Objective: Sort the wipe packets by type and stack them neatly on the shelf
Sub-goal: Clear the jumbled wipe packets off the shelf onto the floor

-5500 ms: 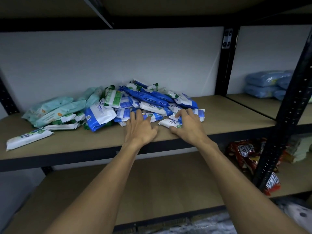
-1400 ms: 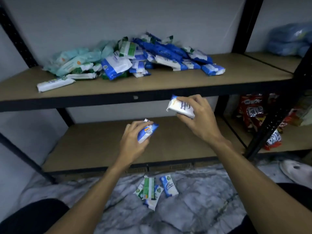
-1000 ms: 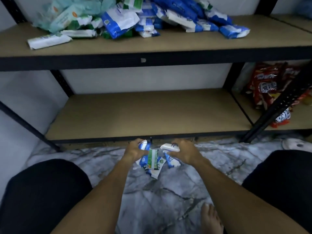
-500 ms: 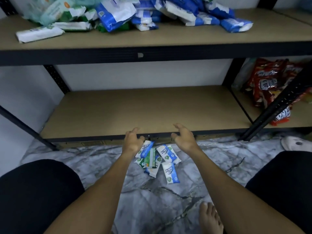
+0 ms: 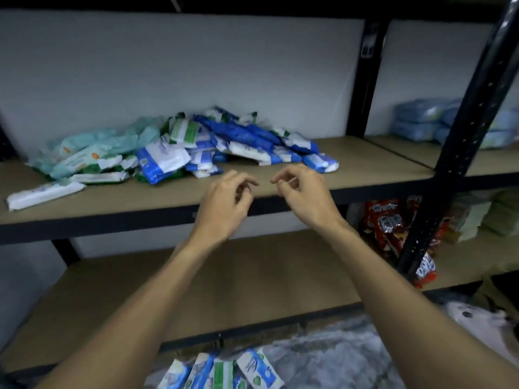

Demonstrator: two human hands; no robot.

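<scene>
Well to the left of the heap, a lone white packet lies flat on the upper shelf, its long axis running across me. The heap's left flank is pale green packets, puffy, in crinkled film. At the heap's middle a big blue-and-white packet slopes forward, with a green-and-white packet propped above it. The crest behind is dark blue wrappers, glossy and slim, slanting down to the right.

My left hand hovers in front of the heap's middle and holds nothing, its fingers loosely curled and the thumb near the fingertips. The small blue-and-white packets at the heap's front edge lie just beyond and a little left of those fingertips, so I judge this hand the nearer one for them.

My right hand hangs in front of the heap's right end, also empty and loosely curled. The end packet lies just beyond it and slightly right, long axis across me. A pinch across its short width from the front looks right to me.

Far below the heap, on the floor, a few floor packets lie side by side, long axes pointing away from me. Right of the heap, past the black upright, sit light blue packs, and lower down are red snack bags.

I expect the film to be slick and the contents soft, so the packets should stack flat.
</scene>
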